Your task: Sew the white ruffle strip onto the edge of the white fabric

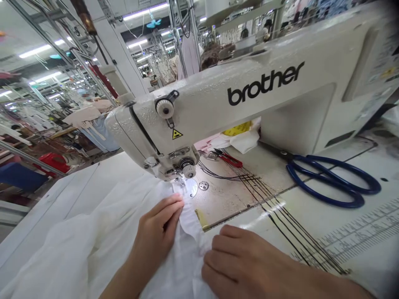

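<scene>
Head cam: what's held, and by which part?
The left hand and right hand press white fabric down with their fingers, not gripping it; the left is by the presser foot.

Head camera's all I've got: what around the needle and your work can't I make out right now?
Head view:
Needle tip: hidden by the presser foot and lamp glare.
Any stitching in the white fabric: covered by the left hand and right hand.
Both arms: cut off by the bottom edge.
Yellow item: partly hidden behind the sewing machine arm.
</scene>
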The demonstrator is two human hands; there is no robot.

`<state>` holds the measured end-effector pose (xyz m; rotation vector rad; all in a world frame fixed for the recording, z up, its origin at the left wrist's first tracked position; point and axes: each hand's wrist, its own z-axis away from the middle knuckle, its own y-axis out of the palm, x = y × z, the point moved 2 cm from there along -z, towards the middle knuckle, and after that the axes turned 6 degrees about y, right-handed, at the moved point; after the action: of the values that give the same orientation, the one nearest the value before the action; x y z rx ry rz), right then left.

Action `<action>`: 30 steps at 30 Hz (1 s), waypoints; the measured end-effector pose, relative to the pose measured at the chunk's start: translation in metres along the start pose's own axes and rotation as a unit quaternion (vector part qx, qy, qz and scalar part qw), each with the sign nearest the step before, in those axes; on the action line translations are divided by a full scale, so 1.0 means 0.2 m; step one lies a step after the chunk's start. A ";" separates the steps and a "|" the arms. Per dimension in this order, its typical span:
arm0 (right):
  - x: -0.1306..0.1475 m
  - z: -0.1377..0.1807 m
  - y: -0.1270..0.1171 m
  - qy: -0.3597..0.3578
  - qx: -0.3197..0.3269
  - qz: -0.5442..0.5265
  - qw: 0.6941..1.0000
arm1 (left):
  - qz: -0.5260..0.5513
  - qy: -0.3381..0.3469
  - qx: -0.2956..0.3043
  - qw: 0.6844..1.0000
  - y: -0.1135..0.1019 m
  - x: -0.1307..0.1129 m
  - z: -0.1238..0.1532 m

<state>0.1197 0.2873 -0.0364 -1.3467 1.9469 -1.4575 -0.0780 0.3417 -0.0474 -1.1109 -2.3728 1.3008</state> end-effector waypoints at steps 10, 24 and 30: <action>-0.12 -0.13 0.05 -0.046 0.007 0.052 0.998 | 0.012 -0.024 0.028 0.999 0.01 0.15 -0.09; -0.09 -0.09 0.06 -0.066 -0.086 0.063 0.992 | -0.028 0.152 0.059 0.986 -0.03 0.03 0.05; -0.09 -0.08 0.05 -0.059 -0.066 0.062 0.994 | -0.002 0.109 0.050 0.993 -0.03 0.02 0.07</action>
<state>0.1114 0.3118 -0.0439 -1.3086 2.0411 -1.1828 -0.0905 0.3344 -0.0514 -1.1547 -2.1286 1.2147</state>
